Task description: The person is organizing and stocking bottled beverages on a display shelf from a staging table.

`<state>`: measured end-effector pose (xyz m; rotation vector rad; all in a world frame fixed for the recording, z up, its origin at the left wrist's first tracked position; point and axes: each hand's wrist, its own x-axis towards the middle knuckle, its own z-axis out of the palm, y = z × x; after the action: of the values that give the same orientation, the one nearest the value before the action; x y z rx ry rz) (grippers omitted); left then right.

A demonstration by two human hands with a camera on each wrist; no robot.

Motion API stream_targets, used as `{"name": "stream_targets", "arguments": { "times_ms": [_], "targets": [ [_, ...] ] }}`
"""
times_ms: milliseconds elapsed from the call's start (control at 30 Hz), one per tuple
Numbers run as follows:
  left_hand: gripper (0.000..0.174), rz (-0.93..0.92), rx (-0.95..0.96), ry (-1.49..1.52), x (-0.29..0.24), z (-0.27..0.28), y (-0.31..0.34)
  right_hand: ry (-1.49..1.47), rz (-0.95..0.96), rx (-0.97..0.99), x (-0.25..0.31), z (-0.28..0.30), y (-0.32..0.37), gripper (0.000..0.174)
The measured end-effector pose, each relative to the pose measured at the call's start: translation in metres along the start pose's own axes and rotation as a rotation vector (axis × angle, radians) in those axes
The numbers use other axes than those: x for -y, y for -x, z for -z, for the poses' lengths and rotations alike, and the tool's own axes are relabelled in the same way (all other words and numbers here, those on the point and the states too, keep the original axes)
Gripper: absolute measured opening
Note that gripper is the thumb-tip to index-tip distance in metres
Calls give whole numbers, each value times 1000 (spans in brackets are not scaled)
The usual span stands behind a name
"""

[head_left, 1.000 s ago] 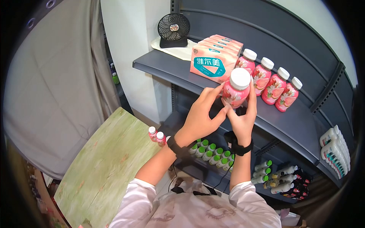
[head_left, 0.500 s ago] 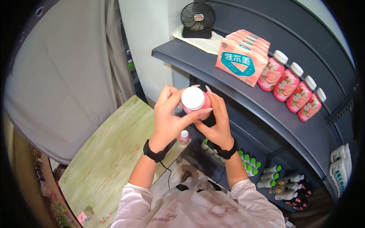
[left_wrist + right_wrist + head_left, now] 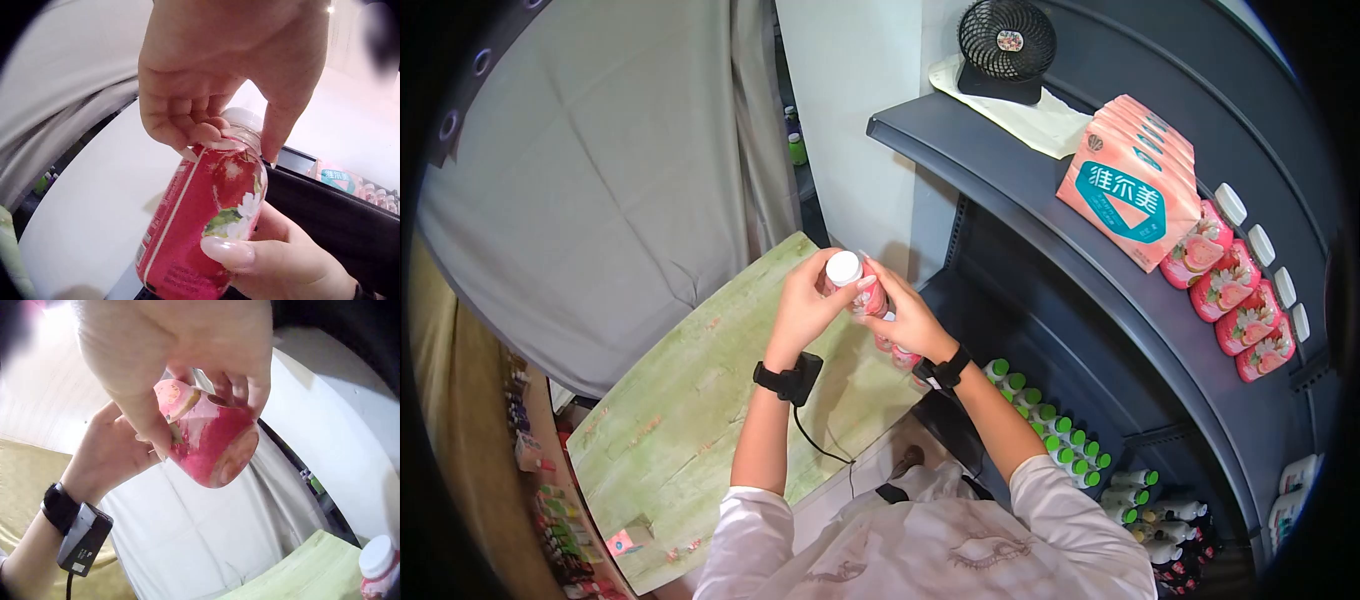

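A pink bottle with a white cap (image 3: 844, 267) is held between both hands above the green table's far end. The left hand (image 3: 802, 310) grips it near the cap; in the left wrist view the left hand's (image 3: 231, 69) fingers and thumb close round the neck of the bottle (image 3: 200, 219). Around the lower part of the body, the right hand (image 3: 912, 322) curls its fingers and thumb. The right wrist view shows the right hand (image 3: 181, 350) gripping the bottle (image 3: 215, 440), its base turned towards the camera. More pink bottles (image 3: 900, 355) stand on the table, partly hidden by the right hand.
The green marbled table (image 3: 700, 400) lies below. At the right, a dark shelf (image 3: 1000, 200) bears a fan (image 3: 1006, 42), pink tissue packs (image 3: 1128, 185) and several pink bottles (image 3: 1228, 280). Green-capped bottles (image 3: 1040, 412) fill a lower shelf. A grey curtain (image 3: 590, 180) hangs at the left.
Both hands have carried the bottle from beside the upper shelf leftwards to above the table. The head view has turned left, so the shelf appears further right.
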<state>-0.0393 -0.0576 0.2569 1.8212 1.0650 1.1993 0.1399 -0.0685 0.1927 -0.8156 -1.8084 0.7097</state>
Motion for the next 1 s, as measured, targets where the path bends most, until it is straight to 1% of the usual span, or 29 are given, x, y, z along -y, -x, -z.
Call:
{"name": "stream_targets", "arguments": {
  "times_ms": [100, 167, 200, 300, 367, 400, 500, 600, 700, 800, 867, 900, 1000],
  "targets": [
    [35, 55, -40, -38, 37, -6, -5, -108, -104, 33, -23, -13, -5, 81],
    [35, 126, -52, -30, 69, -14, -8, -54, -219, 91, -35, -15, -5, 80],
    [35, 130, -43, -54, 80, -16, -9, -28, -275, 119, -42, -17, -6, 79],
    [35, 165, -18, -92, 113, -25, -10, 154, -165, 88, -85, -31, 9, 71],
    [35, 223, -3, -65, 136, -33, -9, 210, -288, 151, -86, -30, 17, 65],
    [37, 275, -2, -21, 129, -36, -8, 239, -350, 186, -84, -28, 19, 62],
    [40, 260, -12, -105, 153, -52, -4, 321, -610, 370, -80, -19, 21, 55],
    [41, 304, 16, -35, 179, -66, -3, 364, -424, 285, -129, -28, 45, 51],
    [41, 272, 8, -71, 204, -74, -4, 288, -414, 257, -142, -27, 52, 49],
    [41, 306, 60, -118, 217, -77, -5, 263, -524, 325, -144, -27, 57, 58],
    [38, 279, 32, 28, 230, -83, -3, 265, -503, 305, -144, -29, 62, 57],
    [37, 266, 18, 99, 223, -83, -5, 266, -492, 296, -146, -31, 65, 57],
    [29, 387, 83, 108, 201, -79, -9, 288, -424, 279, -156, -38, 74, 56]
  ]
}}
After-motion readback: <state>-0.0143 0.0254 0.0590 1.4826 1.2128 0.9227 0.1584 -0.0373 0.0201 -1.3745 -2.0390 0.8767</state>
